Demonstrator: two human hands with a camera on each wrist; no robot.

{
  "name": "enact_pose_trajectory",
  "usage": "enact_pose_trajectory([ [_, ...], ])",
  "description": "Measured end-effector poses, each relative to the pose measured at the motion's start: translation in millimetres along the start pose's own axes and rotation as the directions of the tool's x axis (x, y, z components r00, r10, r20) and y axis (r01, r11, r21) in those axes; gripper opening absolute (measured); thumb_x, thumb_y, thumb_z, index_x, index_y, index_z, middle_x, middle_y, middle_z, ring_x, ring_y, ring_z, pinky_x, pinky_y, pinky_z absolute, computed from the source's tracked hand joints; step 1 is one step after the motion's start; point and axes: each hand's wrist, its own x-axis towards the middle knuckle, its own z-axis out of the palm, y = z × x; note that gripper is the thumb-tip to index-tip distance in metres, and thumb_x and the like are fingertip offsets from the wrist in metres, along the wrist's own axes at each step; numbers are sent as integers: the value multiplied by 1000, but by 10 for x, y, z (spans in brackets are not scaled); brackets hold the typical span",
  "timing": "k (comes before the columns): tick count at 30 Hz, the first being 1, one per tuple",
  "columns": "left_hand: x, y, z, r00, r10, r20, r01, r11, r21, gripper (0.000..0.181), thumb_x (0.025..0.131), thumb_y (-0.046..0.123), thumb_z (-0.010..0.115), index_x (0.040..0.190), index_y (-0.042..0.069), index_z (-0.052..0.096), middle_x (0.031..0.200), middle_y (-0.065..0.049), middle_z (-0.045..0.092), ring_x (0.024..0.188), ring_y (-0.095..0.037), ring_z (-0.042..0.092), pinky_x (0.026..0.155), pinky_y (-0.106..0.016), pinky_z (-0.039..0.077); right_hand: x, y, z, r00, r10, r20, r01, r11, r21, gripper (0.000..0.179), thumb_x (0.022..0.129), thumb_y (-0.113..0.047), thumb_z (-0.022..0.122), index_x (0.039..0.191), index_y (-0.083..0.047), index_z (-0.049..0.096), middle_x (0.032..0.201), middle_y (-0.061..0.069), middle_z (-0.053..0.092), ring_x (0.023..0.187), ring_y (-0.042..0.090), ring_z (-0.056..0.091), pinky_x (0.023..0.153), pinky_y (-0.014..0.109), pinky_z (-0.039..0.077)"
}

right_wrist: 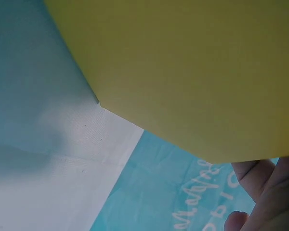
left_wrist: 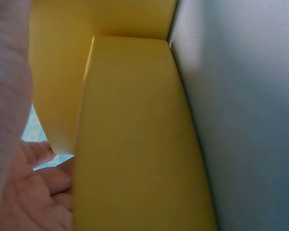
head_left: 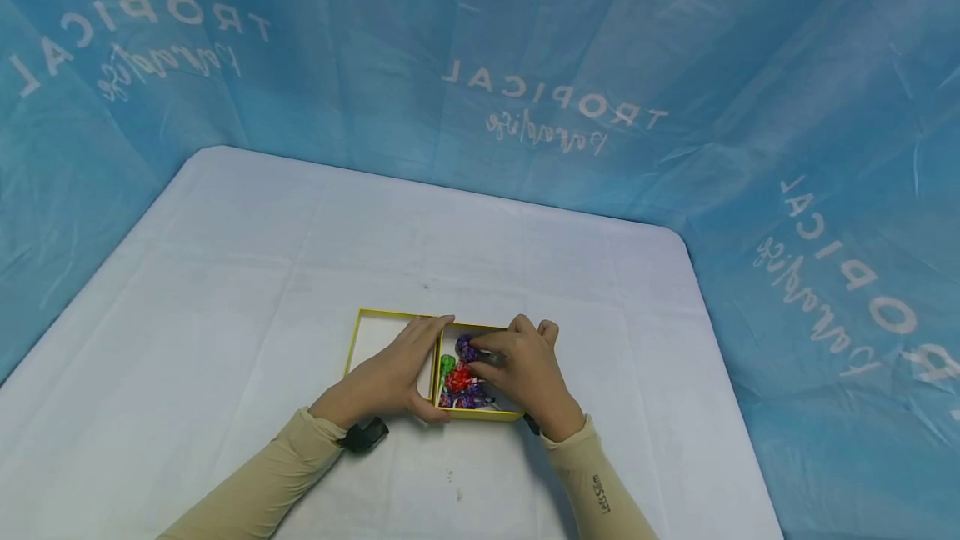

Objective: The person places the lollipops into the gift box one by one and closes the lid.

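A yellow box [head_left: 483,416] with a white inside stands on the table, holding several lollipops in shiny purple, red and green wrappers. The left hand [head_left: 393,373] spans the box's left side, thumb at the near edge and fingers at the far edge, gripping it. Inside the box, the right hand [head_left: 528,365] pinches a purple-wrapped lollipop [head_left: 465,348] between thumb and forefinger. A red lollipop [head_left: 459,378] and a green one [head_left: 447,363] lie just beside those fingertips. Only the yellow outer walls show in the wrist views; the lollipops are hidden there.
Against the box's left side lies a shallow yellow-edged lid or tray [head_left: 375,336], white inside, partly under the left hand. A white cloth covers the table [head_left: 225,315]. Blue printed curtains [head_left: 390,48] hang behind and along the sides.
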Motion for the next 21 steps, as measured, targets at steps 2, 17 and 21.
enact_pose_trajectory([
  [2, -4, 6, -4, 1000, 4, 0, -4, 1000, 4, 131, 62, 56, 91, 160, 7, 18, 156, -13, 35, 137, -26, 39, 110, -46, 44, -6, 6, -11, 1000, -1, 1, 1, 1000, -8, 28, 76, -40, 88, 101, -28, 82, 89, -13, 76, 71, 9, 33, 73, 44, 14],
  [17, -12, 25, -41, 999, 39, 8, -39, 997, 62, 138, 62, 59, 90, 161, 6, 11, 155, -22, 35, 147, -36, 29, 122, -49, 27, -34, 38, -110, 998, -37, -45, 36, 999, -20, 29, 77, -39, 87, 103, -28, 81, 90, -12, 77, 71, 9, 33, 71, 45, 15],
  [21, -9, 43, -46, 998, 60, -8, -59, 995, 79, 142, 59, 63, 89, 162, 8, 9, 159, -22, 30, 150, -37, 25, 125, -47, 16, -35, 25, -168, 997, -45, -69, 44, 999, -17, 26, 79, -38, 86, 102, -27, 82, 88, -11, 77, 71, 10, 33, 71, 46, 15],
])
